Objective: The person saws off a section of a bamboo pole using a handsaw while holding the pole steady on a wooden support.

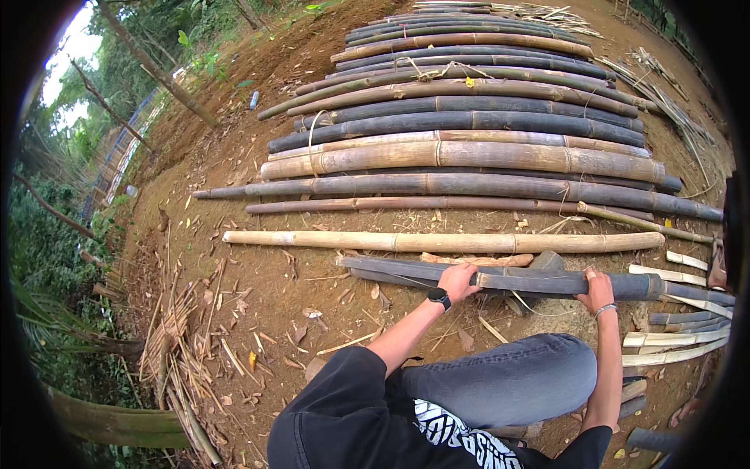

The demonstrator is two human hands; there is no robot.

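Observation:
A dark bamboo pole [539,284] lies crosswise in front of my knee, its left part split lengthwise into two pieces. My left hand [459,283], with a black watch on its wrist, is closed around the pole near the split. Farther right, my right hand [598,291] grips the same pole from above, and a bracelet circles that wrist. Beneath the pole, a rounded block [545,262] shows in part. Just beyond it rests a short brown stick [484,262]. A pale bamboo pole [445,241] lies parallel, farther away.
Many bamboo poles [437,154] lie in rows on the bare soil ahead. Split pale bamboo pieces [672,340] are stacked at the right, near another person's foot [716,270]. Thin slivers [168,344] form a heap at the left. Trees and a slope border the left.

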